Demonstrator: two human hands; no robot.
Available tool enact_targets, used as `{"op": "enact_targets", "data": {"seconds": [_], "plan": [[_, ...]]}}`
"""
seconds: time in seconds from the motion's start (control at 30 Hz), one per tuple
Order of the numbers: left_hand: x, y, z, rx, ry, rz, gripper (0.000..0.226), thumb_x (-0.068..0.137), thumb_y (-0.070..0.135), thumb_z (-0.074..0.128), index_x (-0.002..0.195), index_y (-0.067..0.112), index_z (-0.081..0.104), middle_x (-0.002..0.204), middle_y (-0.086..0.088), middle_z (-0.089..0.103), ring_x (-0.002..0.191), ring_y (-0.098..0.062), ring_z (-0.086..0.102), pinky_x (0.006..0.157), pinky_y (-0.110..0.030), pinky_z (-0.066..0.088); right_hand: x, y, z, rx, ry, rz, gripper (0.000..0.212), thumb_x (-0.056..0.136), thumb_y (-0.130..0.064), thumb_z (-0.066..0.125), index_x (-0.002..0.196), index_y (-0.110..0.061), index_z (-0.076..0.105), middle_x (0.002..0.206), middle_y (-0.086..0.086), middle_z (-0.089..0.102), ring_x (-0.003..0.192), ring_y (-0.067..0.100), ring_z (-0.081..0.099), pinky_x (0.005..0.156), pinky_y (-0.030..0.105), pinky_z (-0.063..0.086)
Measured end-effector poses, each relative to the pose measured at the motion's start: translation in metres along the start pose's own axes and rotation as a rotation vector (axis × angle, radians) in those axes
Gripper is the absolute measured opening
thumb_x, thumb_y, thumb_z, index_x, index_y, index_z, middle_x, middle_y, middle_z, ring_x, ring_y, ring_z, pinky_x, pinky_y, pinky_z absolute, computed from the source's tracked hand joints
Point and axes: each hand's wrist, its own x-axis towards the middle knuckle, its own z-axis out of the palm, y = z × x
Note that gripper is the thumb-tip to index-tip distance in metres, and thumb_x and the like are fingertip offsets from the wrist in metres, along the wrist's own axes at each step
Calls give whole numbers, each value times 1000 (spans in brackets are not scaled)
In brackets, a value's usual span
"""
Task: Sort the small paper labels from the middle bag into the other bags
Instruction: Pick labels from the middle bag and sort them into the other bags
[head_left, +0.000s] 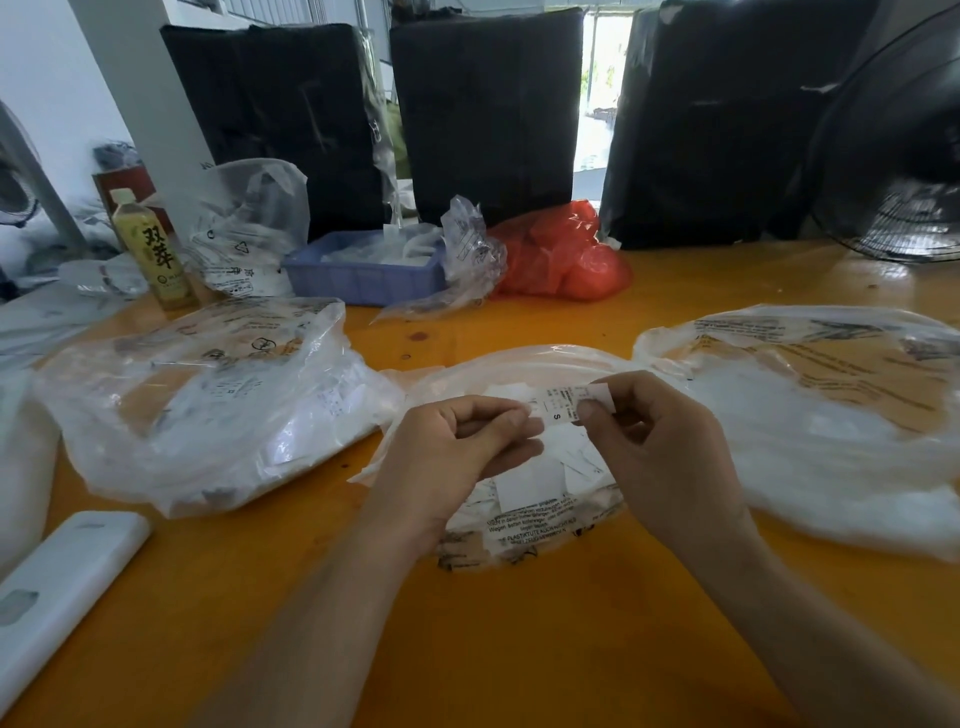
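Both hands pinch one small white printed paper label (558, 410) above the clear plastic middle bag (524, 499): left hand (457, 452) at nine o'clock, right hand (654, 441) at three. It looks featherlight, flimsy, easily creased; best held by its ends.

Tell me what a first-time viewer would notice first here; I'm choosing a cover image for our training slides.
The eye goes first to the paper label marked S, pinched between the left hand and right hand over the middle bag. Next come the big clear bags spread on the orange table: the left bag and the right bag. Behind them, a red bag sits beside a blue tray.
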Motion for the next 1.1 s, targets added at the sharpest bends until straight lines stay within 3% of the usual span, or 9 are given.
{"op": "enact_targets", "data": {"seconds": [0.23, 0.47, 0.67, 0.93, 1.1], "plan": [[0, 0, 2, -27, -54, -35, 14, 100, 5, 67, 110, 4, 77, 103, -15, 82, 98, -27, 80, 81, -22, 62, 0, -1, -1, 57, 21, -10, 22, 94, -26, 70, 88, -44, 60, 85, -24, 70, 80, 1, 67, 70, 16, 55], [2, -1, 0, -76, -72, -54, 14, 100, 6, 67, 109, 4, 78, 106, -18, 81, 101, -30, 80, 81, -25, 63, -3, 0, 2, -2, 48, -101, 21, 93, -17, 71, 95, -36, 62, 83, -30, 64, 85, -10, 63, 71, 2, 45], [3, -3, -2, -94, -41, -46, 14, 98, 7, 69, 107, 6, 80, 103, -21, 80, 100, -33, 80, 78, -24, 63, -3, 3, 3, -44, -11, -103, 21, 94, -15, 72, 93, -34, 63, 84, -26, 66, 88, -8, 63, 71, 3, 45], [1, -3, 0, 97, -12, 30, 11, 93, 19, 78, 102, 21, 83, 95, -7, 83, 87, -17, 80, 76, -30, 65, -4, 5, 3, -102, -147, -48, 9, 96, -23, 67, 96, -32, 70, 84, -20, 70, 83, 1, 64, 71, 18, 52], [-1, -2, 3, 159, 30, 56, 11, 93, 20, 78, 98, 27, 85, 87, -2, 82, 76, -11, 77, 65, -27, 64, -3, 8, 3, 29, -101, 55, 21, 94, -26, 71, 113, -35, 67, 80, -18, 72, 77, -5, 65, 66, 9, 48]]}}
